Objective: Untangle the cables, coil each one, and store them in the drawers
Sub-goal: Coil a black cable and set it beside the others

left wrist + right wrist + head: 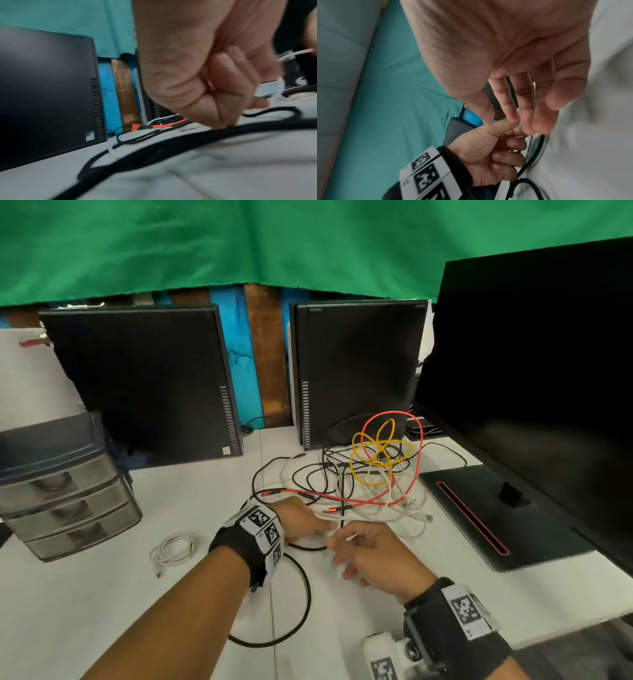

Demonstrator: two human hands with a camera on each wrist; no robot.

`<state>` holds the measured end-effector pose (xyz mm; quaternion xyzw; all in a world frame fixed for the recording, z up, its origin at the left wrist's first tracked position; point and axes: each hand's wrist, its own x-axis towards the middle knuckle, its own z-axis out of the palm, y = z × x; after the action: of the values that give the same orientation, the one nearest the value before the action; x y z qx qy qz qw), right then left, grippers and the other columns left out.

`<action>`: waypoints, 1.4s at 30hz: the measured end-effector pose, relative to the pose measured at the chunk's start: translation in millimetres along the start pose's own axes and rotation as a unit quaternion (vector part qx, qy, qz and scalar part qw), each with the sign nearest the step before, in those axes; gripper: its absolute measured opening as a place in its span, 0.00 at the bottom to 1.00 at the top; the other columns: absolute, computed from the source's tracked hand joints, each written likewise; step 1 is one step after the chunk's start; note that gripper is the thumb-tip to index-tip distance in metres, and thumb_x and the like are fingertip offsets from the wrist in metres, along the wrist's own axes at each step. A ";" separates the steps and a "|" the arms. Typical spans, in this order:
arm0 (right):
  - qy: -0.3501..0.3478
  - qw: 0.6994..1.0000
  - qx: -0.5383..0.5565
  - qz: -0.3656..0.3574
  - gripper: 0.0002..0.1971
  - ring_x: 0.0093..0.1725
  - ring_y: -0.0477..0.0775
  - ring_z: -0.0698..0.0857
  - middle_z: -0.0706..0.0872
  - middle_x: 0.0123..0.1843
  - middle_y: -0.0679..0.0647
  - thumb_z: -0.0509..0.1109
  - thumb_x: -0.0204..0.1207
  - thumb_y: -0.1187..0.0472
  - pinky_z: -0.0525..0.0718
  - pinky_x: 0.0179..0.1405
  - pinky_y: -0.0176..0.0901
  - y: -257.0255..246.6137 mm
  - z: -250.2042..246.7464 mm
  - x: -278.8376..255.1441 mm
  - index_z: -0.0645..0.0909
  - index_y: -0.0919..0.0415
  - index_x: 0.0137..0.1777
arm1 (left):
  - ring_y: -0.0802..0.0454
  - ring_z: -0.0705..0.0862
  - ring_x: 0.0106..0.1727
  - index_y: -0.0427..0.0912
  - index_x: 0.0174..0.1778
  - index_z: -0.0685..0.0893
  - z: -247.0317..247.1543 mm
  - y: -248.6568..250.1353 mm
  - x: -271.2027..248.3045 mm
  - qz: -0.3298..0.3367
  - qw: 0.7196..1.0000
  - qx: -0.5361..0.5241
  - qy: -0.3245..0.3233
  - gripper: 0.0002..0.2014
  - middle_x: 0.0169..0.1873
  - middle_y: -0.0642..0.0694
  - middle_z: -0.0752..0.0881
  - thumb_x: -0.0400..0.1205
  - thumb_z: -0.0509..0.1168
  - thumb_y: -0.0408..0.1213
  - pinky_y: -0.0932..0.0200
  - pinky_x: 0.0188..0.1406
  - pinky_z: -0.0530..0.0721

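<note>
at frame centre our left hand (301, 522) pinches a white cable (373, 513) leading from the tangle (373, 474) on the desk (102, 594); our right hand (370, 556), fingers loosely spread, should feed slack gently, not tug knots tight.

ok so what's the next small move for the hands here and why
Probably draw the white cable toward the right hand: the left hand pinches it at the tangle's near edge, while the right hand hovers open beside it.
</note>
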<state>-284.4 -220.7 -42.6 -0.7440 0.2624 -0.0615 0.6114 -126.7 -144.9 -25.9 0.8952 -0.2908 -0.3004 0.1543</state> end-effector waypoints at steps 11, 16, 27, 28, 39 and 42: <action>0.062 0.997 0.006 -0.036 0.06 0.28 0.46 0.84 0.92 0.41 0.60 0.73 0.81 0.57 0.77 0.24 0.36 -1.9 -6.8 3.5 0.87 0.58 0.45 | 0.46 0.87 0.57 0.45 0.59 0.83 32.4 13.2 -9.6 0.026 0.981 0.180 0.067 0.20 0.55 0.46 0.87 0.75 0.74 0.51 0.51 0.57 0.86; 0.058 0.997 0.016 -0.042 0.06 0.26 0.46 0.83 0.90 0.36 0.53 0.74 0.80 0.58 0.76 0.22 0.33 0.1 -0.7 2.5 0.87 0.60 0.46 | 0.44 0.85 0.60 0.44 0.62 0.81 35.8 11.3 -22.5 0.034 0.967 0.219 0.126 0.12 0.59 0.44 0.86 0.85 0.62 0.42 0.52 0.55 0.82; 0.079 0.970 -0.018 -0.228 0.23 0.49 0.46 0.88 0.88 0.55 0.36 0.69 0.82 0.65 0.83 0.41 0.39 -4.9 26.8 -8.8 0.75 0.35 0.67 | 0.56 0.82 0.34 0.47 0.50 0.82 -2.9 -10.7 -82.7 0.227 0.944 -0.201 0.130 0.07 0.34 0.53 0.85 0.88 0.60 0.43 0.47 0.43 0.85; 0.081 0.967 -0.025 -0.242 0.18 0.51 0.45 0.88 0.88 0.57 0.35 0.70 0.82 0.62 0.85 0.43 0.44 -6.9 29.6 -10.0 0.78 0.37 0.64 | 0.59 0.79 0.30 0.46 0.49 0.83 -3.6 -15.2 -86.2 0.241 0.940 -0.201 0.133 0.09 0.30 0.57 0.84 0.87 0.62 0.45 0.52 0.37 0.82; 0.324 0.893 0.006 -0.313 0.14 0.56 0.44 0.88 0.90 0.51 0.40 0.72 0.80 0.66 0.86 0.54 0.44 -25.5 -54.6 -1.8 0.83 0.42 0.50 | 0.65 0.75 0.24 0.52 0.45 0.91 -44.7 -97.1 -106.3 0.168 0.916 -0.295 0.215 0.11 0.21 0.63 0.79 0.87 0.63 0.45 0.68 0.30 0.74; 0.211 0.947 -0.110 -0.216 0.12 0.50 0.48 0.90 0.92 0.48 0.44 0.74 0.79 0.59 0.85 0.48 0.49 -21.6 -54.3 -5.5 0.82 0.43 0.57 | 0.57 0.67 0.25 0.54 0.45 0.92 -45.5 -109.4 -108.1 0.137 0.897 -0.359 0.220 0.13 0.21 0.56 0.71 0.87 0.62 0.45 0.64 0.23 0.71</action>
<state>-304.7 -263.3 -7.7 -0.8155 0.2239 -0.3181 0.4284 -121.6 11.7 8.4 0.7737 -0.2412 -0.1558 0.5647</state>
